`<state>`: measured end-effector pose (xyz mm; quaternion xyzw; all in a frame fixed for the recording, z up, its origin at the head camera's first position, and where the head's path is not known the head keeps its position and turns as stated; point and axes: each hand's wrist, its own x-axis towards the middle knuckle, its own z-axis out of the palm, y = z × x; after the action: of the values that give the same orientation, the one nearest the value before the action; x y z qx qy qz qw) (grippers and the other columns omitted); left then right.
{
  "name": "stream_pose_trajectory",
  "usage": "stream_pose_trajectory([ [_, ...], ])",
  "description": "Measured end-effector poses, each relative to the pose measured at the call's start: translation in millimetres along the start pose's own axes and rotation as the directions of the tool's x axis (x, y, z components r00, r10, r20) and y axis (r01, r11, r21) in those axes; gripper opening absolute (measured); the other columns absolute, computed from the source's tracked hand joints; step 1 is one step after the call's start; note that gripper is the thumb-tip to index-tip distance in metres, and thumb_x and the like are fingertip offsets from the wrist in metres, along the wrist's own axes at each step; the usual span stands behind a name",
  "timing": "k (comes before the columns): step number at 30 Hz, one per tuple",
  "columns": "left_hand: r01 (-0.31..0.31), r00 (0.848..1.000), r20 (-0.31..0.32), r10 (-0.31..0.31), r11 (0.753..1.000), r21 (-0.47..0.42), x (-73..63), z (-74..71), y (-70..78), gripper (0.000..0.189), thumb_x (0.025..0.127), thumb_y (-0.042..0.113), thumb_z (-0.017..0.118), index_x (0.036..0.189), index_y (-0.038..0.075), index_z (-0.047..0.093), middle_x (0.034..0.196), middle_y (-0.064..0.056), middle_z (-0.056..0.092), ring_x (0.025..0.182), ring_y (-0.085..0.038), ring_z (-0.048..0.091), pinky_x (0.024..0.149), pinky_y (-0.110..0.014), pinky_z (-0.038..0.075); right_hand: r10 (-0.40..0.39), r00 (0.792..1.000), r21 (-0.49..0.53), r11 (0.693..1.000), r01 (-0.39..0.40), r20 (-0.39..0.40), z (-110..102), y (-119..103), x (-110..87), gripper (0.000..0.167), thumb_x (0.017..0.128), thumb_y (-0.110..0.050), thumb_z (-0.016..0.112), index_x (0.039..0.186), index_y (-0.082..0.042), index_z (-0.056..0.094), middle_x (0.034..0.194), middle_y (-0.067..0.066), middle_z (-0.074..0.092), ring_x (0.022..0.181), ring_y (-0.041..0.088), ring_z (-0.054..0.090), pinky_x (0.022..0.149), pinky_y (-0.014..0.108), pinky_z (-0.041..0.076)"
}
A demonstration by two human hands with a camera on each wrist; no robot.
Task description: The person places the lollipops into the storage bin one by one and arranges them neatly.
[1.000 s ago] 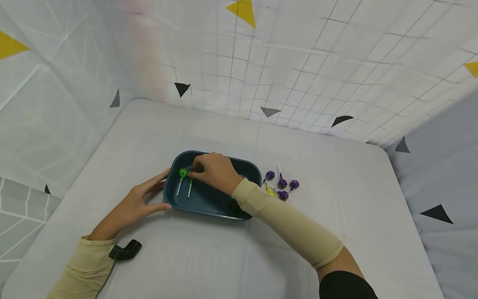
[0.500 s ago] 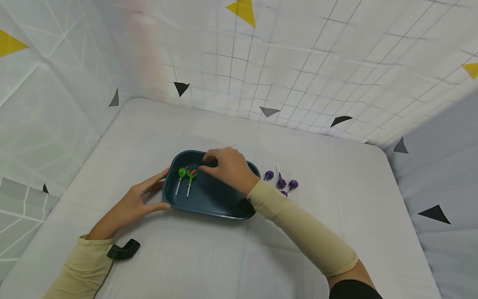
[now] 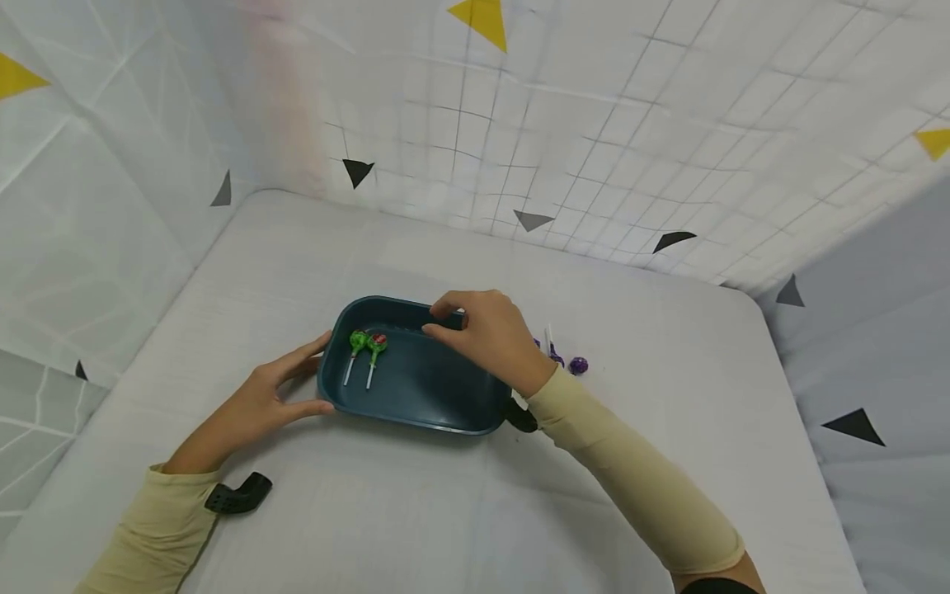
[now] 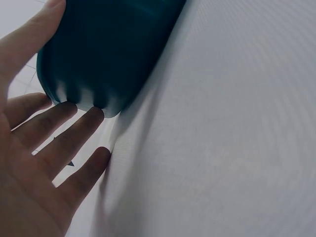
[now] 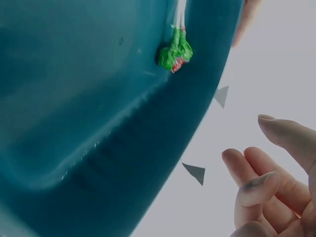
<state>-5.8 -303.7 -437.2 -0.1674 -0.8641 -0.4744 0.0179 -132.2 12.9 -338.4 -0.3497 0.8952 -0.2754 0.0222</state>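
Two green-wrapped lollipops [image 3: 359, 340] lie side by side at the left end of a dark teal tray [image 3: 438, 396], their white sticks pointing toward the front. The right wrist view shows the lollipops [image 5: 169, 58] close to the tray wall. My left hand [image 3: 270, 400] is spread around the tray's left end. In the left wrist view, its nearly straight fingertips [image 4: 96, 116] touch the tray [image 4: 113, 44], with the thumb along the side. My right hand [image 3: 493, 334] hovers over the tray's right part, thumb and index apart, holding nothing.
To the right of the tray, purple-wrapped lollipops [image 3: 578, 365] lie on the white-covered table [image 3: 653, 396], partly hidden by my right hand. A black wrist device [image 3: 241, 493] sits at my left cuff. White patterned sheets [image 3: 609, 124] rise behind the table.
My right hand let go of the second green lollipop, leaving it beside the first, and moved right across the tray. My left hand has stayed at the tray's left end.
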Motion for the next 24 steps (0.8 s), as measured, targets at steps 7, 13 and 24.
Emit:
stream_pose_trajectory([
  [7, -0.011, 1.000, 0.003, 0.011, 1.000, 0.017, 1.1, -1.7, -0.7, 0.104, 0.076, 0.008, 0.091, 0.163, 0.012, 0.033, 0.162, -0.021, 0.042, 0.130, 0.007, 0.053, 0.110, -0.004, 0.038, 0.026, 0.997, 0.051, 0.998, -0.022, -0.072, -13.8, 10.0, -18.2, 0.022, 0.093, -0.031, 0.079, 0.107, -0.014, 0.080, 0.085, -0.003, 0.078, 0.050, 0.005, 0.052, 0.052, 0.025, 0.045],
  [13, -0.003, 1.000, 0.001, 0.003, 1.000, 0.014, 0.8, -2.5, 0.1, 0.103, 0.077, 0.009, 0.090, 0.163, 0.012, 0.033, 0.162, -0.021, 0.041, 0.129, 0.010, 0.051, 0.110, -0.003, 0.038, 0.043, 0.994, 0.051, 0.998, -0.038, -0.098, -20.3, 14.5, -29.8, 0.022, 0.092, -0.030, 0.081, 0.107, -0.013, 0.080, 0.065, -0.004, 0.067, 0.047, 0.008, 0.049, 0.048, 0.025, 0.041],
  [24, 0.009, 1.000, 0.004, -0.009, 1.000, 0.005, 0.2, -1.3, -1.3, 0.103, 0.078, 0.010, 0.090, 0.163, 0.014, 0.033, 0.162, -0.020, 0.042, 0.129, 0.012, 0.050, 0.110, -0.003, 0.036, 0.128, 0.984, 0.044, 0.991, -0.124, -0.127, -21.7, 22.4, -49.8, 0.021, 0.090, -0.030, 0.082, 0.104, -0.014, 0.080, 0.071, -0.006, 0.072, 0.047, 0.008, 0.048, 0.046, 0.025, 0.037],
])
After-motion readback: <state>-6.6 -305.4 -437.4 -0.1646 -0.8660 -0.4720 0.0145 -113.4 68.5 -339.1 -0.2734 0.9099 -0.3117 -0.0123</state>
